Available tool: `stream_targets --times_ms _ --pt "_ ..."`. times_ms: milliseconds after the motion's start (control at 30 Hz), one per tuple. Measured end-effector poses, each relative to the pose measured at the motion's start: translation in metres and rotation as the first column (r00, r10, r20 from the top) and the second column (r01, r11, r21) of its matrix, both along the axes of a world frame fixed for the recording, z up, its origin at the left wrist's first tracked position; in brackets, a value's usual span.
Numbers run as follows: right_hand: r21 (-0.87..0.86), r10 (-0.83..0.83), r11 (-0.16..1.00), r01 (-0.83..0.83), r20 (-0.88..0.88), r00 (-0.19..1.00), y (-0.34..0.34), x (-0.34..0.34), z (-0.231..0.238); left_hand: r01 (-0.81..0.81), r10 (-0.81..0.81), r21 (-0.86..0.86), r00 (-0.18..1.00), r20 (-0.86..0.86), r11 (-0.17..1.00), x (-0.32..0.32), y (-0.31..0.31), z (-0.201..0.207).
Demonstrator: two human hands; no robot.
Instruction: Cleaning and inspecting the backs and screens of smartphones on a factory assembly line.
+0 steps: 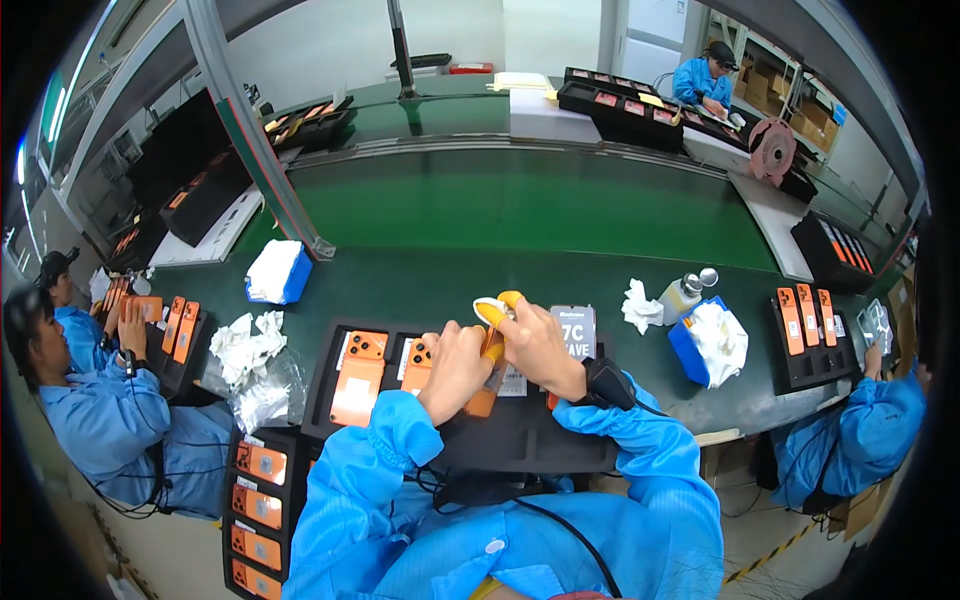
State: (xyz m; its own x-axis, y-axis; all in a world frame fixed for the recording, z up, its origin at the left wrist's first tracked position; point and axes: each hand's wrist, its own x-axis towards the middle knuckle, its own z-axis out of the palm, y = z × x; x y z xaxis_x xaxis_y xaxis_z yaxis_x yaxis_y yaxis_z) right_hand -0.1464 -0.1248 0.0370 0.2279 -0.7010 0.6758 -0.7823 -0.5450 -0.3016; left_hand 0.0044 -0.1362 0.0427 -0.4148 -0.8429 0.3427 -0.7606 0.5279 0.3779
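Orange phone (pixel 481 403) over the near tray (pixel 565 448), between left hand (pixel 452 364) and right hand (pixel 540 352); the left grip pinches its edge; the right one's closure cannot be told; the step seems two-handed handling, next calling for steadiness.

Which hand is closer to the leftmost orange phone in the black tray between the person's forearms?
Left. The left hand is just to the right of that phone; the right hand is farther right, beyond the left.
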Motion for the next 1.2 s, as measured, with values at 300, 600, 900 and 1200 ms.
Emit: stream_targets --times_ms 300,600,900,1200 --pt "-0.627 0.080 0.772 -0.104 -0.066 0.995 0.049 0.025 0.074 -0.223 -0.010 -0.376 0.850 -0.527 0.899 0.025 0.046 0.035" --pt "-0.577 0.040 0.815 0.045 0.134 0.990 0.033 0.015 0.073 -0.351 -0.006 -0.407 0.752 -0.660 0.843 0.038 0.050 0.022" --pt "-0.214 0.347 0.937 -0.276 0.481 0.805 0.045 0.018 0.076 -0.265 -0.019 -0.280 0.693 -0.721 0.923 0.038 0.052 0.008" --pt "-0.316 0.334 0.925 -0.209 0.422 0.843 0.042 0.019 0.073 0.809 0.385 0.278 0.070 -0.920 0.518 0.033 0.056 0.016"
